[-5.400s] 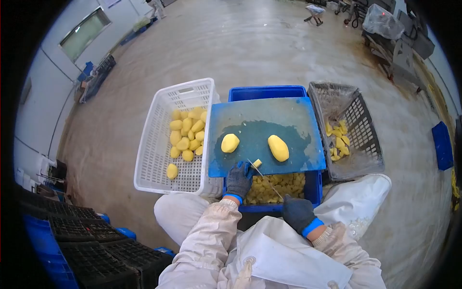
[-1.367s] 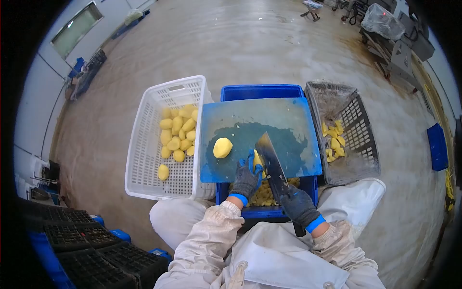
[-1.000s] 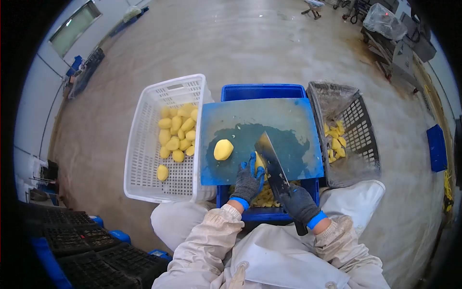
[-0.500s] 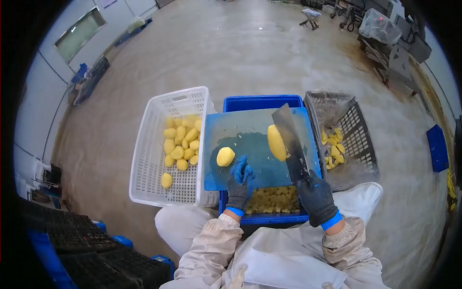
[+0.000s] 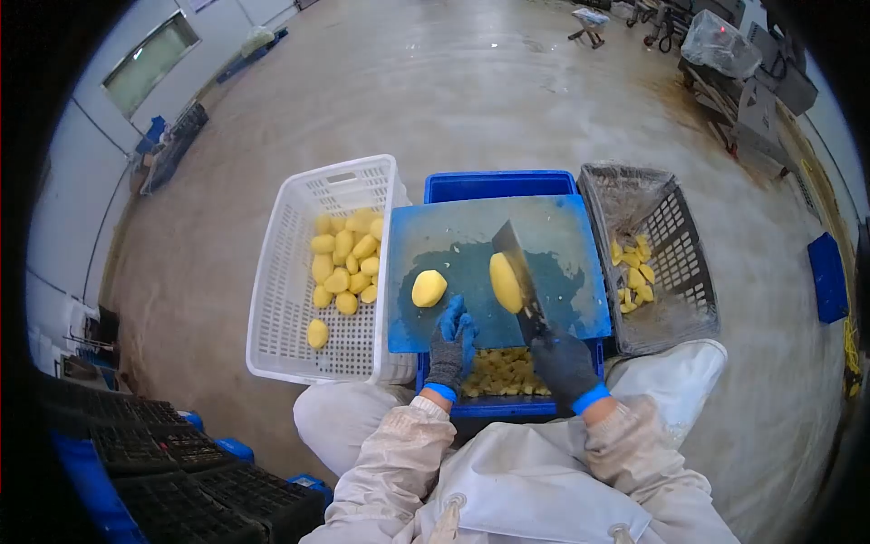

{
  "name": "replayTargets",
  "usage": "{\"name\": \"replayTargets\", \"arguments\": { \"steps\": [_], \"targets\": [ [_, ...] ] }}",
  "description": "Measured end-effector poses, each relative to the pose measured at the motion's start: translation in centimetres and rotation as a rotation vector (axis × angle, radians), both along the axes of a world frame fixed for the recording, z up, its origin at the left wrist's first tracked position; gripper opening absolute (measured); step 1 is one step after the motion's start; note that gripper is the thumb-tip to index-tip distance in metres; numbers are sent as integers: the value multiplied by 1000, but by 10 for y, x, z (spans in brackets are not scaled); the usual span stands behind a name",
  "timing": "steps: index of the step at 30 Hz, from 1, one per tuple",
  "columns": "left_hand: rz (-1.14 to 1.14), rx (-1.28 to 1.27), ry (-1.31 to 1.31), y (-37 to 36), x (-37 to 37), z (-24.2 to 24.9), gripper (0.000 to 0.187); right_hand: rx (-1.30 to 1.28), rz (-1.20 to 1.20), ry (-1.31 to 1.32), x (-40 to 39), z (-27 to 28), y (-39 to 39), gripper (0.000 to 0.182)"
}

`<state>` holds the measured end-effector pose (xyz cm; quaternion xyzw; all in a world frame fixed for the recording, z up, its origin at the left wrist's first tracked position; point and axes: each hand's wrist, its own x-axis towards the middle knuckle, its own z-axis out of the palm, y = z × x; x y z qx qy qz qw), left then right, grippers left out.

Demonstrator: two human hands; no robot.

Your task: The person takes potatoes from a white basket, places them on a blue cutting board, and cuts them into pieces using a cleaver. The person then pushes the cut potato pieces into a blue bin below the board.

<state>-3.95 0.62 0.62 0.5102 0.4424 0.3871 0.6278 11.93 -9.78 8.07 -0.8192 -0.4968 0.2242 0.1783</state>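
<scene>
My right hand point(image 5: 564, 367), in a dark grey glove, grips a cleaver point(image 5: 524, 286) by its handle. The blade stands on edge, tilted, along the right side of a peeled potato point(image 5: 505, 282) on the blue cutting board point(image 5: 453, 227). At the board's front edge is my left hand point(image 5: 451, 340), in a grey glove with blue fingers; it is loosely bent, with nothing seen in it. Just above its fingertips lies another potato point(image 5: 429, 288), its pale cut face showing.
A white crate point(image 5: 263, 308) with several peeled potatoes stands left of the board. To the right, a grey crate point(image 5: 671, 340) holds yellow pieces point(image 5: 634, 276). Under the board, a blue bin point(image 5: 498, 184) contains small potato chunks point(image 5: 503, 370). Dark crates point(image 5: 172, 453) lie at lower left.
My right hand has moved left with the cleaver, and the potato beside the blade has shifted left too. My left hand stays near the board's front edge.
</scene>
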Motion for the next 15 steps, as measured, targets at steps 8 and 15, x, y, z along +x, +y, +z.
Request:
{"name": "replayTargets", "arguments": {
  "steps": [8,15],
  "targets": [
    [-246,157,371,5,17,-20,47,-61,171,-113,-37,-31,14,30],
    [70,324,364,7,-15,-7,48,3,185,130,-53,-46,28,29]
  ]
}}
